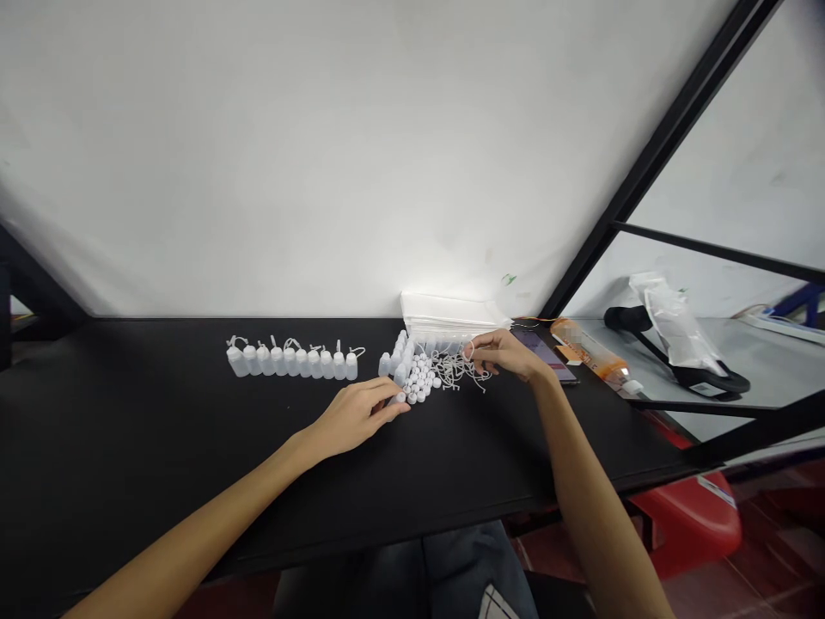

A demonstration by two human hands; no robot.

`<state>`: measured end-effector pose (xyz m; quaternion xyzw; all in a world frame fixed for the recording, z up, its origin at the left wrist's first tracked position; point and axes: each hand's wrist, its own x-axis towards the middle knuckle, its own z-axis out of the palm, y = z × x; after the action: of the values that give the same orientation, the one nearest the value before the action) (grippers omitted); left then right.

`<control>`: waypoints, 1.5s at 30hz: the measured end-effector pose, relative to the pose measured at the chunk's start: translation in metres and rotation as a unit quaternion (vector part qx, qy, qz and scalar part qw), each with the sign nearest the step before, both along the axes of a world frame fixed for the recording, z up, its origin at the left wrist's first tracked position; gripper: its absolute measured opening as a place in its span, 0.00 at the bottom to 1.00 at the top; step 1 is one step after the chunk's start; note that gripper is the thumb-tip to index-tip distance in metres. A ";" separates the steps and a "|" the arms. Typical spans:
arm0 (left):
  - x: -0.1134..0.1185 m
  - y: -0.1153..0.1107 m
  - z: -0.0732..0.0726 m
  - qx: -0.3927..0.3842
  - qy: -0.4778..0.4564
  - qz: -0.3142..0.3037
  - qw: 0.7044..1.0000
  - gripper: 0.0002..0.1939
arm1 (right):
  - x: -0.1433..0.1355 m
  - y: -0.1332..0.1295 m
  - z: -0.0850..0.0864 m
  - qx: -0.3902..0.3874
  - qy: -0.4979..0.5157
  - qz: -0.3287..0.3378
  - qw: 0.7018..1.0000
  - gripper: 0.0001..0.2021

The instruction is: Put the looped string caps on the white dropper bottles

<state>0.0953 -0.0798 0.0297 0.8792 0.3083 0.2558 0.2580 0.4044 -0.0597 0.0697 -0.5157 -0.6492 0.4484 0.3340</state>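
Observation:
My left hand [357,416] is closed round a small translucent white squeeze bottle [398,399], mostly hidden by the fingers. Beside it lies a pile of small white caps [422,376]. My right hand [501,352] pinches a thin white strap [470,347] above a tangled heap of similar white straps [455,370]. Several uncapped-looking small bottles [400,359] stand just behind the caps. Off to the left, a row of small white bottles [302,364] stands upright, with straps sticking up from their tops.
A stack of white sheets or bags [451,311] rests against the wall. On the right are a phone [545,352], a bottle with an orange label [593,352] and a black metal frame [650,142]. A red stool [696,520] is below the black table [161,456].

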 end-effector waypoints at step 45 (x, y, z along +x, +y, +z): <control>-0.004 0.002 0.003 0.077 -0.036 0.062 0.994 0.17 | -0.106 -0.021 -0.025 0.092 0.122 0.102 0.983 0.11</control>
<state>0.0909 -0.0782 0.0322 0.8658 0.3319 0.3262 0.1841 0.2985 -0.0803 0.0443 -0.3551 -0.6916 0.4778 0.4090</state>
